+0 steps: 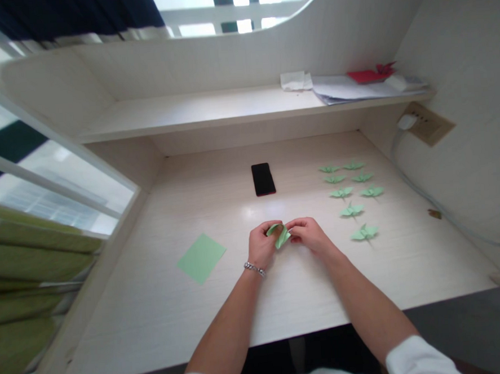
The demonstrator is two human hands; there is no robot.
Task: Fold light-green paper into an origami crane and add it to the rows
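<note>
The left hand (262, 245) curls closed around folded green paper (282, 237); the right hand (313, 236) pinches its edge; paper cranes (352, 210) sit further right

The left hand (262, 245) and right hand (311, 236) are holding folded green paper (283, 237). Green paper birds (352, 210) are sitting nearby.

From the head, the one camera looks forward and down at the bare left hand (262, 246) and bare right hand (313, 235), far enough back to span the pale wood-grain bench (155, 305).
</note>
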